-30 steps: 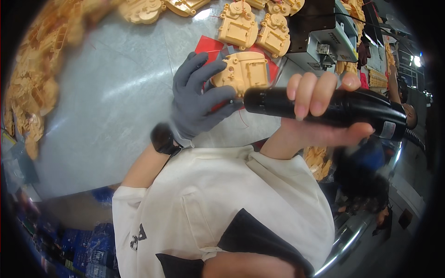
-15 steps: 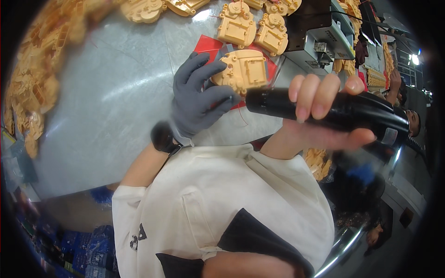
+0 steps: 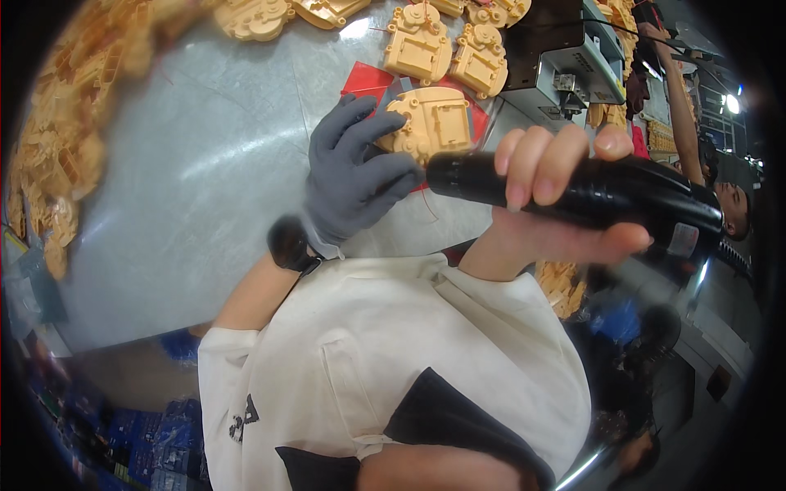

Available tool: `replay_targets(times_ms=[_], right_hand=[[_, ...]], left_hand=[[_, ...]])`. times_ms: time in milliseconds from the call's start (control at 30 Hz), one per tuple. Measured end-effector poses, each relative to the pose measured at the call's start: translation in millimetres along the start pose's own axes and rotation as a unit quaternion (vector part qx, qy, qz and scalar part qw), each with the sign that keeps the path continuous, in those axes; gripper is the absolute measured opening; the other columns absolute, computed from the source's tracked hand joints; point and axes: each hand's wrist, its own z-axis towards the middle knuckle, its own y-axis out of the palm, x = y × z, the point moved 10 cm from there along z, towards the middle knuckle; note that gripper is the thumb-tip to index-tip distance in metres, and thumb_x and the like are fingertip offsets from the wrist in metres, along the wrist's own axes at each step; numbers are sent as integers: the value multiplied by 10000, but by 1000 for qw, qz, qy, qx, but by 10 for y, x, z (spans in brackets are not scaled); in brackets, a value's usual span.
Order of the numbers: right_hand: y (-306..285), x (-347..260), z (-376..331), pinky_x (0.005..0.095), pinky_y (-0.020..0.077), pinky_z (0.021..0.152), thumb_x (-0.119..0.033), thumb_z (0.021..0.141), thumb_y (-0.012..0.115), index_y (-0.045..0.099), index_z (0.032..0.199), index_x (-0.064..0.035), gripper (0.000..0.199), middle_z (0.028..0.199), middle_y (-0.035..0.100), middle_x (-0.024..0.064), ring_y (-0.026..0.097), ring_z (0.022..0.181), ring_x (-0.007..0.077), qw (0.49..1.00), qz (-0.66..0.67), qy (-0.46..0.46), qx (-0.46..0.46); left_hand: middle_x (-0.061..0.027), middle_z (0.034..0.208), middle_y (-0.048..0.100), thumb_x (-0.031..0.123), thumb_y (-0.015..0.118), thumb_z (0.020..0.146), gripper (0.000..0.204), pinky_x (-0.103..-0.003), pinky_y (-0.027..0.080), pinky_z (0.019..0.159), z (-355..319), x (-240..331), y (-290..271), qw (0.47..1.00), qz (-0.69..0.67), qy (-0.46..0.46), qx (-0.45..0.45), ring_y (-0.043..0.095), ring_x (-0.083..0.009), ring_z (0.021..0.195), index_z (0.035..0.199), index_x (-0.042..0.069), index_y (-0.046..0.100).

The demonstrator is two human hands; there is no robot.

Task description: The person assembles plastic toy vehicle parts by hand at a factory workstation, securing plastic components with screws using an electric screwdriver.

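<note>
At upper centre, we should steady our grey-gloved left hand (image 3: 352, 173), its fingers half curled at the left edge of a yellow-orange moulded plastic housing (image 3: 434, 123) lying just right of it; how firmly it grips, we cannot tell. Right of centre, our bare right hand (image 3: 547, 168), wrapped around a black cylindrical tool (image 3: 626, 192), should guide the tip clear of our gloved thumb.

the tabletop (image 3: 196, 196) gives passage at left; the black tool (image 3: 610, 186) (a box (image 3: 565, 59) beyond) bars the right.
</note>
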Motion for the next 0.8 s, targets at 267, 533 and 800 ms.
replay_targets(times_ms=[267, 533, 800], right_hand=[[-128, -250, 14, 354, 370, 623, -608, 814, 534, 449, 1186, -69, 660, 725, 493, 58, 475, 574, 170, 995, -91, -21, 22], [-313, -213, 18, 356, 386, 579, -607, 823, 509, 459, 1147, -68, 631, 672, 486, 53, 461, 506, 176, 987, -151, -6, 60], [-358, -137, -54, 367, 398, 579, -593, 829, 511, 451, 1119, -70, 601, 667, 485, 62, 466, 504, 183, 981, -174, 14, 79]], left_hand=[[-157, 1257, 460, 336, 797, 599, 779, -455, 393, 952, 8, -171, 127, 997, 24, -77, -6, 455, -366, 1135, 1272, 138, 458], [-136, 1165, 510, 343, 779, 621, 772, -467, 380, 966, -4, -262, 261, 993, 39, -83, -68, 482, -335, 1088, 1283, 116, 454], [-139, 1150, 525, 326, 763, 650, 726, -472, 362, 983, -50, -248, 255, 992, 23, -100, -79, 477, -346, 1096, 1276, 113, 465]])
